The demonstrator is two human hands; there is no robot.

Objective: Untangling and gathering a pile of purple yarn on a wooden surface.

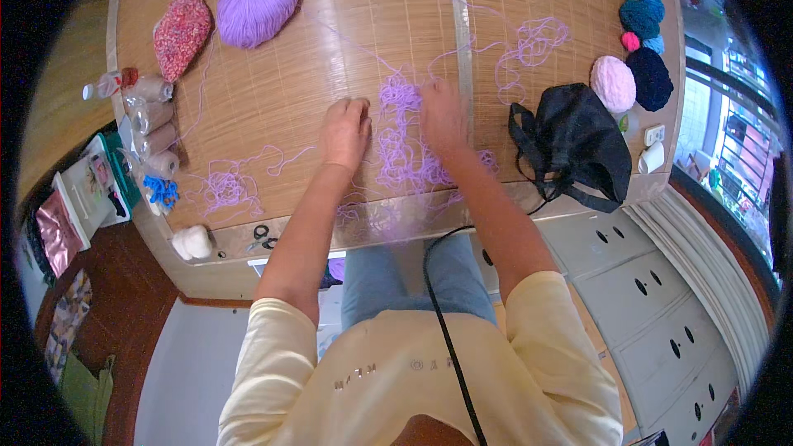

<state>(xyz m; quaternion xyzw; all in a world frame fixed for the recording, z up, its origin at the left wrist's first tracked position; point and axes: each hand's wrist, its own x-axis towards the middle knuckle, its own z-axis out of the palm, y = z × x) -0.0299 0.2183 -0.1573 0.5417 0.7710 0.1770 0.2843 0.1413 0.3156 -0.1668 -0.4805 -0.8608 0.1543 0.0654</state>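
Observation:
A loose tangle of purple yarn (399, 148) spreads over the table in front of me, some strands hanging at the front edge. My right hand (443, 114) is at the tangle's upper right, blurred, with its fingers bent. One strand reaches its fingertips from the upper right; whether they pinch it is unclear. Just left of the tangle, my left hand (347, 133) has curled fingers, and its palm side is hidden. From the upper left, a thin strand runs between a large purple yarn ball (258, 5) and the tangle.
Smaller purple tangles lie left (229, 189) and right (539, 43). A black bag (576, 142) stands near pink (613, 83) and black yarn balls (649, 78). Scissors (263, 238) and white fluff (192, 243) lie by the front edge. Thread cones (155, 114) line the left side. A black cable (437, 297) crosses my front.

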